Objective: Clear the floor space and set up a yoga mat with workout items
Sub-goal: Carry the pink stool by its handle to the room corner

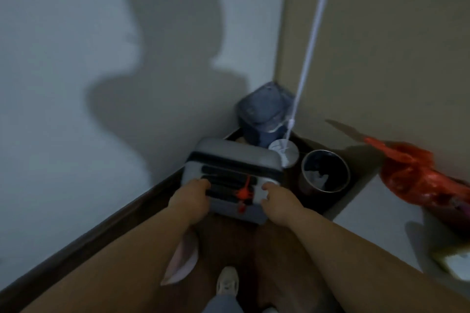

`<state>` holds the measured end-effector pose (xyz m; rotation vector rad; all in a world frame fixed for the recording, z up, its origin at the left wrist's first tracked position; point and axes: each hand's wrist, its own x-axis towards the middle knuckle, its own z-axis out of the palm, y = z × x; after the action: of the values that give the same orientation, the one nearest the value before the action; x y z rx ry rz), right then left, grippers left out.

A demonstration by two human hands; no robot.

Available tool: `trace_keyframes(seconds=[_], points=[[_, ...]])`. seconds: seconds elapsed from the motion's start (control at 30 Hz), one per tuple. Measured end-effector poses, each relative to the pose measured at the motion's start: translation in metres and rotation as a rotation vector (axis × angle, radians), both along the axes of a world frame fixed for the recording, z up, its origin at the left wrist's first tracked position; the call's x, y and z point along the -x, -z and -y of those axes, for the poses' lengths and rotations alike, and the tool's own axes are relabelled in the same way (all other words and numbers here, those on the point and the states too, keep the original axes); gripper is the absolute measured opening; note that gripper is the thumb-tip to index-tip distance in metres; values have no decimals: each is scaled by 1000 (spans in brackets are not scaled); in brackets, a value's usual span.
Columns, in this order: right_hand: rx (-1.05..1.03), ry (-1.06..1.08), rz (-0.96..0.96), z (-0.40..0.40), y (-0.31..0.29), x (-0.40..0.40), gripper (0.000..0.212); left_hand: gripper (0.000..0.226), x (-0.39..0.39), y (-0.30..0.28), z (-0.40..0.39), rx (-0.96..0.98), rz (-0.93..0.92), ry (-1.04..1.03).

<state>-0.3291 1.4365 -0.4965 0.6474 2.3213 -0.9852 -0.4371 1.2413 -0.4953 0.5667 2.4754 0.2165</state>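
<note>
A grey suitcase (230,160) with dark ribs and a red tag stands upright on the brown floor in the corner of the room. My left hand (190,199) grips its near top edge on the left side. My right hand (278,201) grips the same edge on the right side, fingers curled over the grey corner. Both arms reach forward and down from the bottom of the view. No yoga mat is in sight.
Behind the suitcase are a blue lidded bin (264,114), a white mop pole (309,53) with its bucket (284,151), and a round metal bin (325,171). A red plastic bag (417,175) lies on a white surface right. A pink slipper (181,259) and my shoe (227,281) are below.
</note>
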Motion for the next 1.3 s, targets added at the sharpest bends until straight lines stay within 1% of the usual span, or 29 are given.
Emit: trace_keyframes(seconds=[0.13,0.27,0.33,0.43,0.47,0.53,0.6,0.67,0.77,0.83,0.87,0.93,1.0,1.07,1.13,1.17,1.23,1.3], points=[[17,-106,3,95,13,15,41,34,-3,7,130,116,-7,-172],[50,-149,86,181,44,21,46,38,-8,32,224,203,80,-208],[49,-136,129,220,63,27,46,40,-7,50,259,211,126,-175],[68,-105,196,289,110,36,42,39,5,95,314,203,192,-98],[63,-97,195,303,121,37,43,40,12,107,323,215,203,-59],[85,-60,241,353,168,40,49,46,24,146,359,247,251,12],[89,-52,251,388,204,39,51,54,34,182,380,284,256,99],[83,-48,254,411,228,38,53,64,38,206,387,305,270,175],[90,-9,248,437,271,44,65,73,46,247,389,309,252,319],[99,10,223,447,293,53,70,77,53,267,383,296,186,369],[107,22,208,452,317,56,73,78,56,292,379,287,126,407],[140,18,202,457,333,66,78,76,65,311,372,290,62,472],[176,50,211,465,371,65,83,67,69,350,362,326,30,604],[209,54,227,471,394,65,84,57,75,369,361,340,-2,707],[225,66,252,478,406,55,73,50,73,380,363,317,9,750],[214,66,230,479,408,51,63,48,73,381,366,301,23,752],[174,141,170,480,396,41,40,46,67,373,369,295,25,776],[130,169,139,476,374,33,17,41,59,359,362,286,55,741]])
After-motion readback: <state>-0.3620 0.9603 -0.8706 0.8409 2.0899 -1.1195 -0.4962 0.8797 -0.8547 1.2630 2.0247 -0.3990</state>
